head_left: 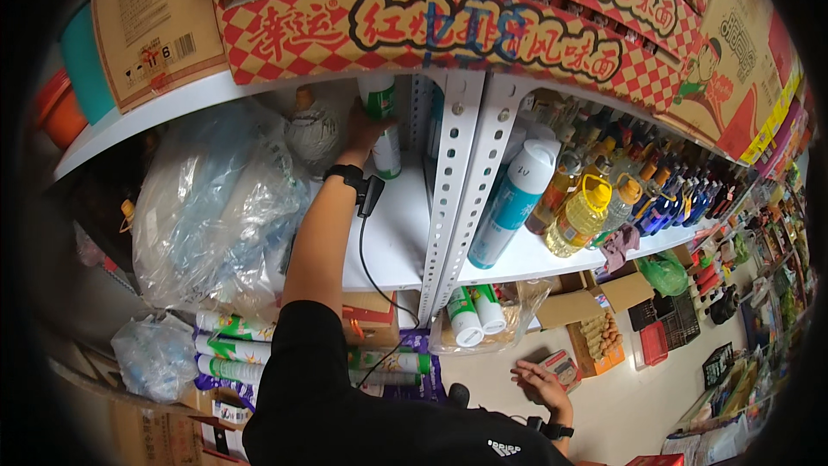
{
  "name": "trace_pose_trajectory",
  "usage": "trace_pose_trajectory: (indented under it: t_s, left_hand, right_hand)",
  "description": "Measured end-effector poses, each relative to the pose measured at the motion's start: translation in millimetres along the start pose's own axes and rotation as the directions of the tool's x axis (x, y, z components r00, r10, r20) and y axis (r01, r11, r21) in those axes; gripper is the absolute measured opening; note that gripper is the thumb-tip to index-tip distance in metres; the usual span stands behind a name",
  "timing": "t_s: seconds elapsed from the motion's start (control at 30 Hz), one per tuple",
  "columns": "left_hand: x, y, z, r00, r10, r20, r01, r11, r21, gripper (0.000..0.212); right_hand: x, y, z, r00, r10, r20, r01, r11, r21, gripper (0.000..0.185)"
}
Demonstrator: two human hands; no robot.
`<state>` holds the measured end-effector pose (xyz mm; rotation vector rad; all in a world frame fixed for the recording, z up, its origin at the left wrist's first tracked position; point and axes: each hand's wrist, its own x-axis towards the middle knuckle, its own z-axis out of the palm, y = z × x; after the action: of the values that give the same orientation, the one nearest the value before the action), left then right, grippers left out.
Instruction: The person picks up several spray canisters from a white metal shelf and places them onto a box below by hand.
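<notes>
My left hand [365, 128] reaches into the left bay of a white metal shelf [394, 226], its fingers wrapped around a green-and-white can [379, 96]. Below the fingers a white-and-green can body [387, 154] shows; I cannot tell whether it belongs to the same can. Beside that hand stands a bottle [312, 133] with an orange-brown cap, wrapped in clear plastic. Down at the right, my right hand [543, 385] hangs over the floor with fingers apart, holding nothing, near a small red-and-grey box [561, 367].
Clear plastic bags [213, 207] bulge at the left of the shelf. Perforated uprights [458, 175] divide the bays. Right of them stand a tall blue-white spray can [511, 207] and oil bottles [579, 217]. Cardboard cartons [414, 32] lie overhead. Green-white cans [233, 349] lie below.
</notes>
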<state>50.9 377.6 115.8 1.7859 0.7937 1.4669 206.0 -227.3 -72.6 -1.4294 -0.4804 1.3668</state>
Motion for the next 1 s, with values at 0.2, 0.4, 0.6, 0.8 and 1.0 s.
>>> trace_pose_trajectory:
  t_s: [0.2, 0.4, 0.6, 0.8, 1.0]
  left_hand:
    - [-68, 52, -42, 0.996, -0.064, -0.068, 0.070, 0.994, 0.088, 0.070]
    - [-173, 139, -76, 0.998, -0.019, 0.068, 0.004, 0.974, 0.225, 0.070]
    - [-293, 238, -123, 0.938, 0.198, 0.285, -0.299, 0.877, 0.376, 0.048]
    - [-352, 253, -59, 0.655, 0.282, 0.701, -0.404, 0.915, 0.009, 0.062]
    - [-387, 260, 42, 0.451, 0.411, 0.792, -0.442, 0.874, -0.202, 0.060]
  right_hand:
    - [38, -29, 7, 0.970, 0.059, 0.235, -0.003, 0.973, -0.231, 0.037]
    - [58, -69, 29, 0.725, 0.195, 0.660, 0.116, 0.911, -0.396, 0.032]
    - [56, -95, 79, 0.464, 0.288, 0.838, 0.077, 0.929, -0.362, 0.035]
    - [45, -96, 69, 0.507, 0.255, 0.823, -0.076, 0.965, -0.252, 0.056]
    - [25, -65, -5, 0.782, 0.230, 0.579, -0.215, 0.972, -0.095, 0.048]
